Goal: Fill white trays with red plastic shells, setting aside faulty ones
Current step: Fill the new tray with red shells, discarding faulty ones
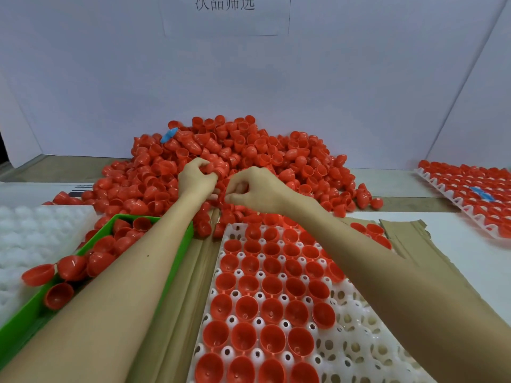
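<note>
on a white table top, boxed in by pale walls, a paper sign high on the back one, brown cardboard spread in front. against the back wall a heap of red shells: smooth, glossy, cup-shaped. nearer, a moulded white tray with round holes, left part filled, right part bare. at left a green bin with more shells; far right a second tray, cut off. left hand clamped on shells in the heap; right hand curled beside it, grip impossible to tell.
</note>
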